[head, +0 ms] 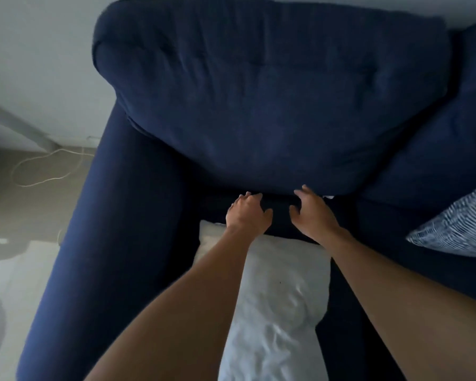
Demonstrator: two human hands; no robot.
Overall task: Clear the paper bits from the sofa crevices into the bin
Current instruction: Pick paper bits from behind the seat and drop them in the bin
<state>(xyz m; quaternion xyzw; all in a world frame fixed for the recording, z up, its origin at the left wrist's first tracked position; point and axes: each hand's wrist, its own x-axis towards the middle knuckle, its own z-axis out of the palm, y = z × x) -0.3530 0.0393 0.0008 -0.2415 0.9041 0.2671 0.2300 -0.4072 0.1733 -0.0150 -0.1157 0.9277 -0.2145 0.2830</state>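
**Hands at the sofa crevice**

Both hands, left (248, 213) and right (312, 213), reach loosely spread and empty toward the dark crevice (275, 195) under the navy fabric back cushion (272, 105). A small white paper bit (329, 197) peeks out just beside the right fingers. A crumpled white pillow (280, 298) lies beneath the forearms; a striped blue-white cushion (462, 226) sits to the right.

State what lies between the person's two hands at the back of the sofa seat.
In the head view, only bare dark blue seat fabric lies between the left hand and right hand; no paper shows there.

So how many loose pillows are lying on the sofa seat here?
2. A white pillow lies under the forearms at centre; a blue-and-white patterned pillow sits at the right edge, partly cut off. Others may be out of frame.
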